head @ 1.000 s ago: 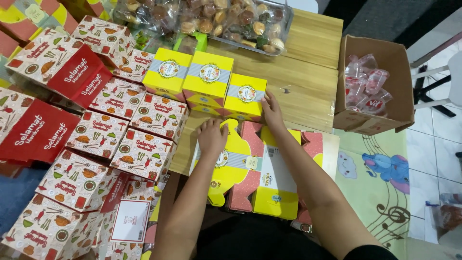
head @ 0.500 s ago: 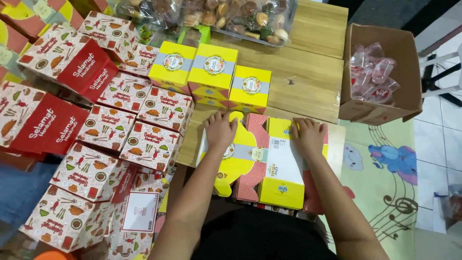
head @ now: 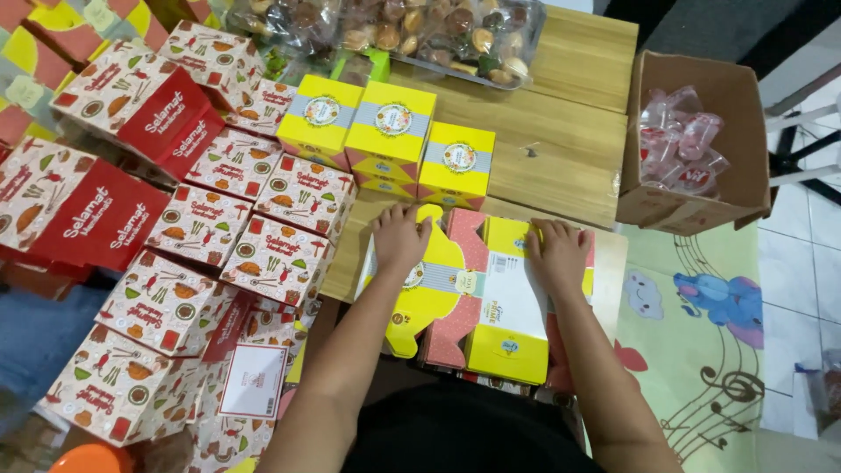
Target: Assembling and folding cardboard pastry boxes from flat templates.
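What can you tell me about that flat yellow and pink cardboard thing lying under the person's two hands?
The flat box blank looks like printed cardboard, not yet folded up: yellow panels, pink dotted flaps with curved edges, a white panel and a grey striped band with a round emblem. It lies flat at the near edge of the wooden table, partly overhanging it, on top of more such blanks. The left hand presses its yellow part, the right hand its far right edge.

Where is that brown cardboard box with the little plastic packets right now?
In the head view, the brown cardboard box stands at the upper right, against the wooden table's right edge, above the elephant-patterned mat and beyond the right hand.
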